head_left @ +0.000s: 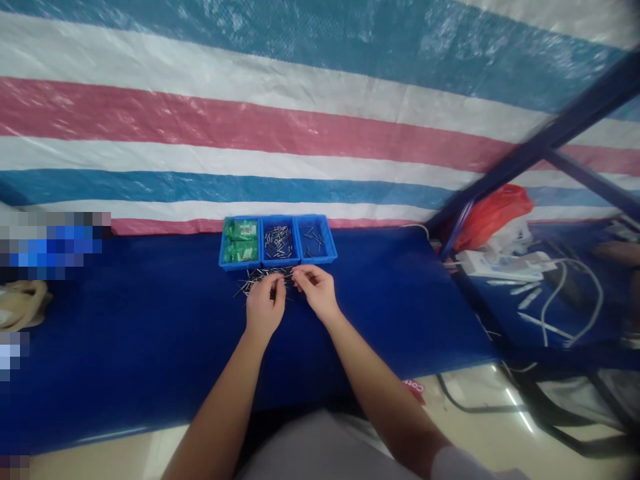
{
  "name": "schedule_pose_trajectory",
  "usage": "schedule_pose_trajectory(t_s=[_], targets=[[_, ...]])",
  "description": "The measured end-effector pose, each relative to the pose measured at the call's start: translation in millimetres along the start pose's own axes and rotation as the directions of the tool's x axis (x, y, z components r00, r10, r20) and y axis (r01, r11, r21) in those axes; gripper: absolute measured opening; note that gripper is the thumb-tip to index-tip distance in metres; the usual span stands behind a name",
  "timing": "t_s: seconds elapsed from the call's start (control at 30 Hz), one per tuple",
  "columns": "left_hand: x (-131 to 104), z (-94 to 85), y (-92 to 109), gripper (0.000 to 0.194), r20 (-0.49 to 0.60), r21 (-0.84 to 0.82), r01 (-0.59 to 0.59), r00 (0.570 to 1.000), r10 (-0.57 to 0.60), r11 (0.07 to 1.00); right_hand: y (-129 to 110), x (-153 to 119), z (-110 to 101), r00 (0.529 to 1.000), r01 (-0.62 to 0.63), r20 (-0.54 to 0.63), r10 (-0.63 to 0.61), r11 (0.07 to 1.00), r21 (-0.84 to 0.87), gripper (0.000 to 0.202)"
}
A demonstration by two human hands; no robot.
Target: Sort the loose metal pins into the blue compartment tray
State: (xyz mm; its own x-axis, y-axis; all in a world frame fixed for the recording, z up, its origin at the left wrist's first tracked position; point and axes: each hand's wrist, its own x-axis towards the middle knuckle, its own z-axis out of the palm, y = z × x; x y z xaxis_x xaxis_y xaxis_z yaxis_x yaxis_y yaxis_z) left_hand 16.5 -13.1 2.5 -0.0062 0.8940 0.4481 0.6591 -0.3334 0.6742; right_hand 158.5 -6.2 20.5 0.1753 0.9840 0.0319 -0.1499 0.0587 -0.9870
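A loose pile of thin dark and silvery metal pieces lies on the blue table in front of three joined blue bins. My left hand is at the pile, thumb and fingers closed together; what they hold is too small to make out. Just right of it, my right hand is pinched at the pile's right edge, its fingertips also on something too small to name. The left bin holds green packets, the middle bin many similar metal pieces, and the right bin fewer of them.
The blue table runs beneath everything, with a striped sheet behind. On the right are a dark metal frame, a red bag, a white power strip and cables. A beige item sits at far left.
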Motion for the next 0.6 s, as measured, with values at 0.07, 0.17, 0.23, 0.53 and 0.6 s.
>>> schedule_pose_trajectory(t_s=[0.07,0.17,0.23,0.53,0.6], targets=[[-0.2,-0.3,0.2,0.022,0.006,-0.01,0.006,1.0,-0.006,1.0,-0.2,-0.3,-0.4,1.0,0.005,0.001,-0.005,1.0,0.004,0.031],[-0.3,-1.1,0.8,0.021,0.017,-0.028,0.019,1.0,-0.018,0.999,0.7,-0.3,-0.6,1.0,0.004,0.008,-0.004,1.0,0.004,0.03],[-0.2,-1.6,1.0,0.021,0.019,-0.033,0.022,1.0,-0.022,0.999,1.8,-0.3,-0.5,1.0,0.003,0.013,-0.003,1.0,0.001,0.03],[-1.0,-2.9,-0.7,0.021,0.013,-0.027,0.072,0.997,-0.072,0.997,2.3,-1.7,1.1,0.998,-0.026,0.06,0.024,0.999,0.021,0.031],[-1.3,-3.6,0.0,0.021,0.014,-0.041,0.069,0.998,-0.069,0.997,1.9,-1.4,0.9,0.998,-0.035,0.053,0.034,0.999,0.031,0.032]])
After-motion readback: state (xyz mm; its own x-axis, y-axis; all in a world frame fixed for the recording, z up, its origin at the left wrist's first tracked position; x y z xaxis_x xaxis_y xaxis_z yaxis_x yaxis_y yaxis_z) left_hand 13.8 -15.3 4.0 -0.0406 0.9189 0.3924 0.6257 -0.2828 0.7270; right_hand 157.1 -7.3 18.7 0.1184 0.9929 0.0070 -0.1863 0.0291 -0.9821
